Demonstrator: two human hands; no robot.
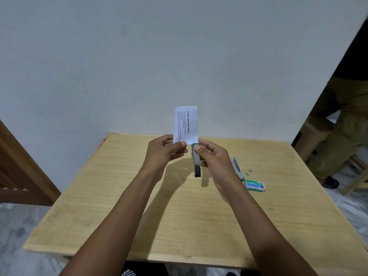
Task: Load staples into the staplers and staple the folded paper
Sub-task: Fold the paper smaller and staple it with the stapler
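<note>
Over the near edge of the wooden table [179,226] two bare forearms reach forward. A little past them, to the right, a green staple box [256,185] lies flat, with an opened second stapler [237,168] just beyond it and a few loose staple pieces [249,171] beside that. Further out and raised above the tabletop, the right hand [214,160] is wrapped round a chrome stapler [197,166], thumb laid on its far end. The tool points away from the person, with its mouth at the bottom edge of the folded paper [186,124]. The left hand [166,151] pinches that sheet at its lower left corner between thumb and fingers, holding it upright so the printed side faces the camera. Whether the paper's edge sits between the stapler's arms or only meets its tip cannot be made out. By my reading, this stapler looks closed and ready, and the stapling step is in hand: the sheet is being lined up at the mouth. The next move calls for the edge to go fully into the throat, a firm left-hand pinch clear of the anvil, and then a square squeeze from the right hand. The second stapler, lying open, probably awaits loading or closing. Behind everything stands a plain pale wall [139,56], with a seated person [342,124] at the far right.
</note>
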